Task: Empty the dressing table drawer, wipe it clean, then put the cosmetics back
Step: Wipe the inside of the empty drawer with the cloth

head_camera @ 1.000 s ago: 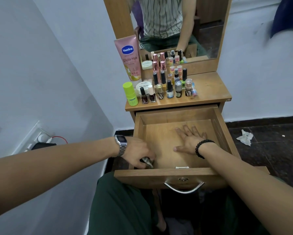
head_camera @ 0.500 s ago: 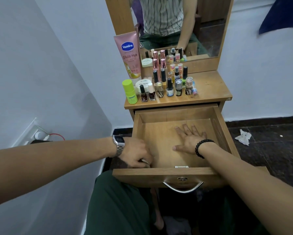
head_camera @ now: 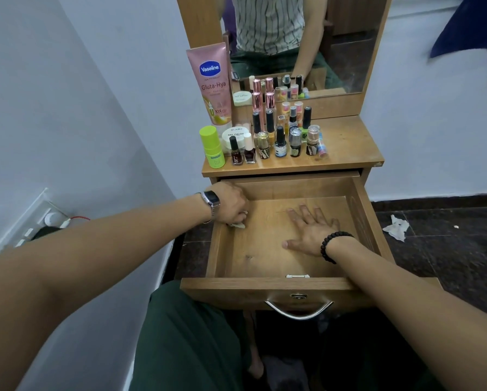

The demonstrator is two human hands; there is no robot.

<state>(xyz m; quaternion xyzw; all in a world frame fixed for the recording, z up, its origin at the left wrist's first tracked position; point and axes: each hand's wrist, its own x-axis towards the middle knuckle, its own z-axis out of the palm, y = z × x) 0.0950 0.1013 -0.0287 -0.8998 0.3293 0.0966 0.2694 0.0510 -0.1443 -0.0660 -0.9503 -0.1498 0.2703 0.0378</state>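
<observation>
Clutching a crumpled white tissue (head_camera: 238,224), the person's left hand (head_camera: 231,204) presses it against the floor of the open wooden drawer (head_camera: 264,261) at its far left corner, fingers curled over the wad so that only a scrap of it shows beneath the knuckles. A metal wristwatch (head_camera: 210,200) sits on that wrist. Opposite, the right hand (head_camera: 311,230) lies flat on the drawer floor, fingers straight and spread, thumb pointing left, holding nothing; a black bead bracelet (head_camera: 332,245) circles its wrist. Nothing else lies inside the pulled-out drawer, whose front carries a curved metal handle (head_camera: 298,311) and a small keyhole.

Cosmetics stand crowded on the left half of the dressing table top (head_camera: 346,142): a tall pink Vaseline tube (head_camera: 212,86) leaning at the back left against the mirror frame, a lime-green stick (head_camera: 211,146) at the front left, a white nail polish remover jar (head_camera: 235,135) just behind two dark red nail polish bottles (head_camera: 243,152), and rows of further small bottles to their right. In the mirror (head_camera: 307,43) a striped shirt and an arm are reflected. On the dark floor to the right of the table lies another crumpled tissue (head_camera: 396,228). Left of the table, a white wall socket plate (head_camera: 39,215) holds a plug with a red wire.
</observation>
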